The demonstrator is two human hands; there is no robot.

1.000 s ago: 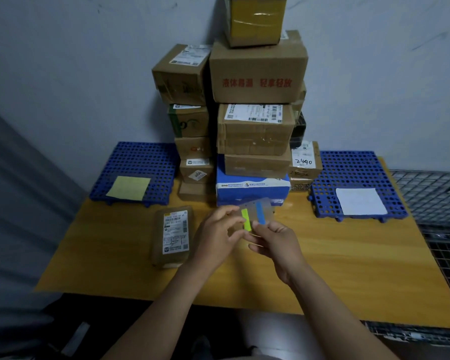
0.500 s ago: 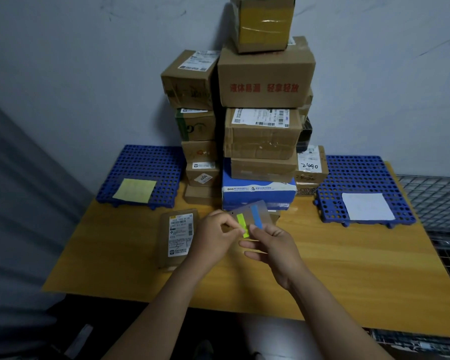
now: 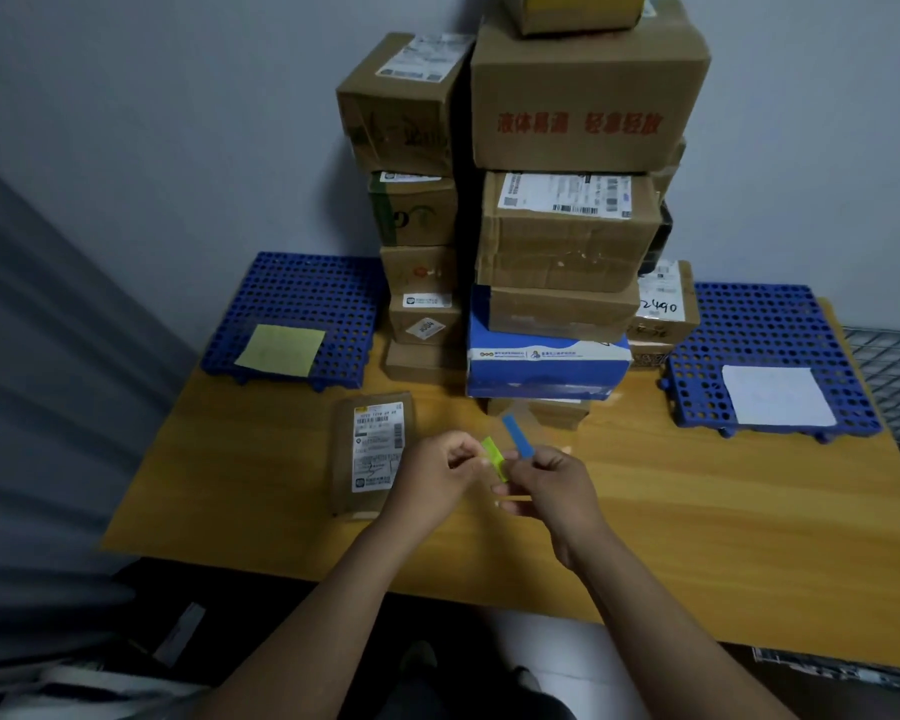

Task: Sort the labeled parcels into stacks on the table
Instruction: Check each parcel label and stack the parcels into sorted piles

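Note:
A tall pile of cardboard parcels (image 3: 567, 231) stands against the wall at the back middle of the wooden table (image 3: 723, 511), with a blue-and-white box (image 3: 541, 361) low in the pile. A flat brown parcel (image 3: 372, 449) with a white label lies alone in front left. Over the table's middle my right hand (image 3: 552, 485) holds a clear sheet (image 3: 531, 433) carrying a blue sticker strip (image 3: 516, 435). My left hand (image 3: 437, 472) pinches a yellow-green sticker strip (image 3: 494, 458) at that sheet's left edge.
Two blue perforated mats lie on the table: the left mat (image 3: 302, 298) bears a yellow note (image 3: 281, 349), the right mat (image 3: 765, 330) a white note (image 3: 775, 394). A wire rack (image 3: 894, 366) stands at the far right. The table's near edge runs below my forearms.
The camera has tilted down a little, so the pile's top is cut off. The yellow-green strip has lifted off the sheet between my fingers; the hands stay over the same spot.

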